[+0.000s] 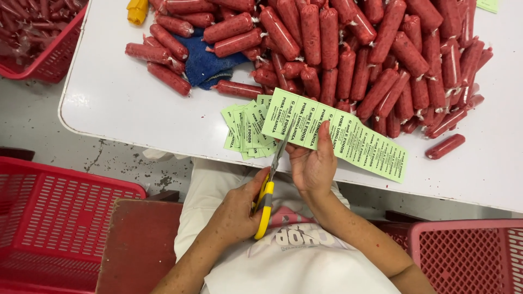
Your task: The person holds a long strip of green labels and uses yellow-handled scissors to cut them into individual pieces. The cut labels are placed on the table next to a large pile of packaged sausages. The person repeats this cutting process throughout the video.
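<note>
My left hand (235, 213) grips yellow-handled scissors (267, 204) over my lap, the blades pointing up at a long light-green sheet of printed labels (348, 136). My right hand (313, 163) holds this sheet near its left end, thumb on top, at the white table's near edge. The blades meet the sheet's lower edge beside my right thumb. A fanned pile of cut green labels (246, 129) lies on the table just left of the sheet.
A big heap of red sausages (354, 54) covers the back of the white table (120, 103), partly over a blue cloth (204, 65). One sausage (445, 146) lies apart. Red plastic baskets stand at left (54, 218), right (468, 256) and far left (43, 49).
</note>
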